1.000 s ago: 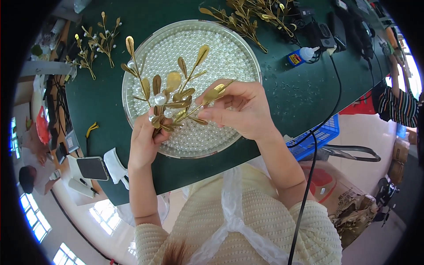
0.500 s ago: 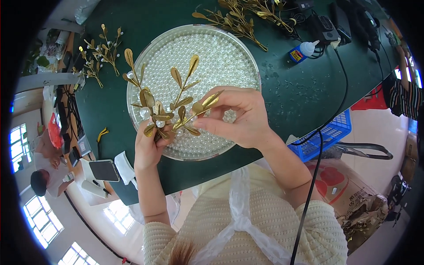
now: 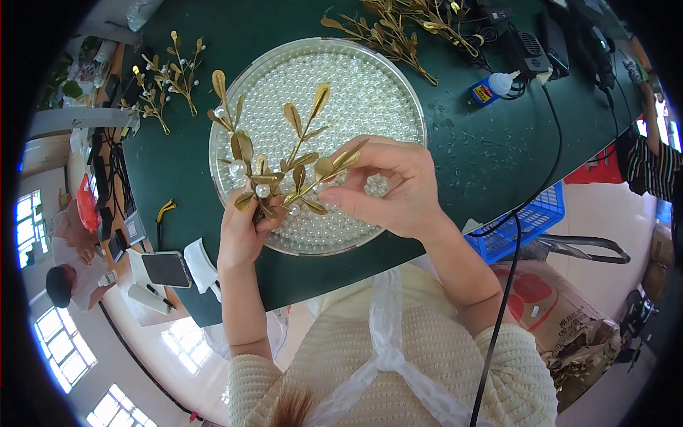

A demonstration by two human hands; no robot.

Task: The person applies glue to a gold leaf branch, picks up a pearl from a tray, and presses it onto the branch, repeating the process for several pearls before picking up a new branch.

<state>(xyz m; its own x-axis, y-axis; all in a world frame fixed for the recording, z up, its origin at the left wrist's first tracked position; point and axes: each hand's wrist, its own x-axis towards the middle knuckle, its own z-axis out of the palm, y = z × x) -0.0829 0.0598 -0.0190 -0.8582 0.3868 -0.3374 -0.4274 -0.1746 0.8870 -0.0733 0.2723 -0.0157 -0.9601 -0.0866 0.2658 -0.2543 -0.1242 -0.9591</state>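
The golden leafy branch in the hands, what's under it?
Under the golden branch sits a round clear tray filled with small white pearl beads, on a green table. The left hand and right hand cover part of the tray, so beads there are hidden.

The sprig (image 3: 284, 171) is gold, its leaves shiny, with a few white pearls on the stems. The tray (image 3: 235, 114) is clear, filled with small white pearls (image 3: 356, 92). The surface (image 3: 469, 149) is dark green. More gold sprigs (image 3: 398, 28) lie at its far edge. The glue bottle (image 3: 492, 88) is blue with a yellow label and a white cap. The basket (image 3: 530, 220) is bright blue. The sweater (image 3: 420, 356) is cream, knitted. The phone (image 3: 165, 269) is black.
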